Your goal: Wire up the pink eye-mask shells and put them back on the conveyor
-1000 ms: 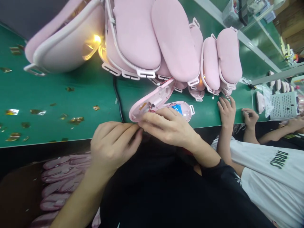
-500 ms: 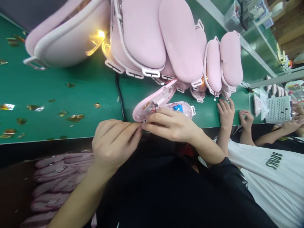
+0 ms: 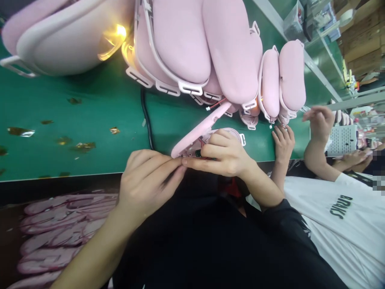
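Pink shell halves (image 3: 198,130) — two | left hand (image 3: 147,176), right hand (image 3: 227,154) — pinched closed, contents unclear

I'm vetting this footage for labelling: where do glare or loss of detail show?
Head view: a yellow light flares beside a pale pink case; head view: a foil scrap glints white; head view: the far printed sheet is illegible; head view: left hand and right hand look mostly clear, but what they pinch can't be made out.

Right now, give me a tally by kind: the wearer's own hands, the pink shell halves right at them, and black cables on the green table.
Hands: 2 (left hand, right hand)
Pink shell halves: 2 (tilted half, lower half)
Black cable: 1
Total: 5
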Action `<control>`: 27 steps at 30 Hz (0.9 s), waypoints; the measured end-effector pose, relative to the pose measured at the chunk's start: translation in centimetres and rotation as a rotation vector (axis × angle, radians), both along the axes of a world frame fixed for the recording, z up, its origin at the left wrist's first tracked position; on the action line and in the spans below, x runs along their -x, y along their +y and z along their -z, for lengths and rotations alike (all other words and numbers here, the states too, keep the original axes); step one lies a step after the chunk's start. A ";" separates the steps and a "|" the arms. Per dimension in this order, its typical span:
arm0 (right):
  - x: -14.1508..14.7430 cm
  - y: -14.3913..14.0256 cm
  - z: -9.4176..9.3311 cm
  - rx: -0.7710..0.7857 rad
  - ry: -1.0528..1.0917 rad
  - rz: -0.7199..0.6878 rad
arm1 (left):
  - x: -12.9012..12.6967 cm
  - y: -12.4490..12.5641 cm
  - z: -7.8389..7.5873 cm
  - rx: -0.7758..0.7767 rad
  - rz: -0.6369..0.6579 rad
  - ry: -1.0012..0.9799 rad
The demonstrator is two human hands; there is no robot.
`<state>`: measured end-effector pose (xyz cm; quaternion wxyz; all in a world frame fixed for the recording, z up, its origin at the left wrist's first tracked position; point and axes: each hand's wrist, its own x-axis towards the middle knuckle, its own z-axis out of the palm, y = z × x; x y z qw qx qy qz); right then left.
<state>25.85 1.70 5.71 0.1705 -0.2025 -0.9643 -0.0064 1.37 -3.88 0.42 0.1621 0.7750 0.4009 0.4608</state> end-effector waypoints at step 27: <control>0.2 -2.9 -3.3 0.137 -0.245 0.280 | 0.0 0.2 1.2 -0.122 -0.043 0.123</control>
